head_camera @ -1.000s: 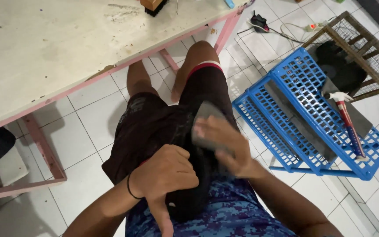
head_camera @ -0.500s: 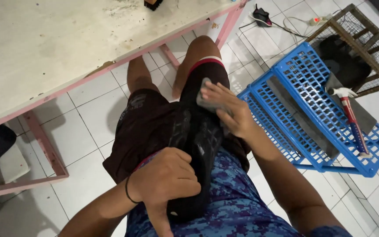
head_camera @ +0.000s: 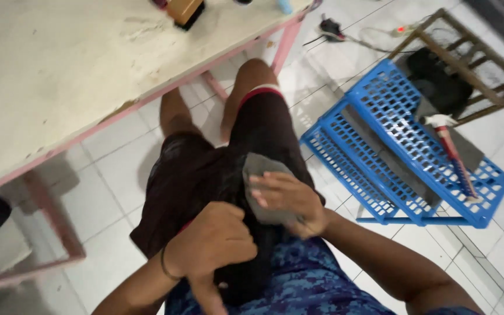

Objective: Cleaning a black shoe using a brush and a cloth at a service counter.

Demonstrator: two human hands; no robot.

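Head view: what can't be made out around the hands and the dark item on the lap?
- Black item on the lap: kind unclear; the left hand covers its middle and it blends with the dark shorts.
- Grey cloth-like pad: lower part hidden under the right hand.
- Brown wooden block on the white tabletop: cut off by the top edge.
- Dark object in the wooden frame: too dim to identify.
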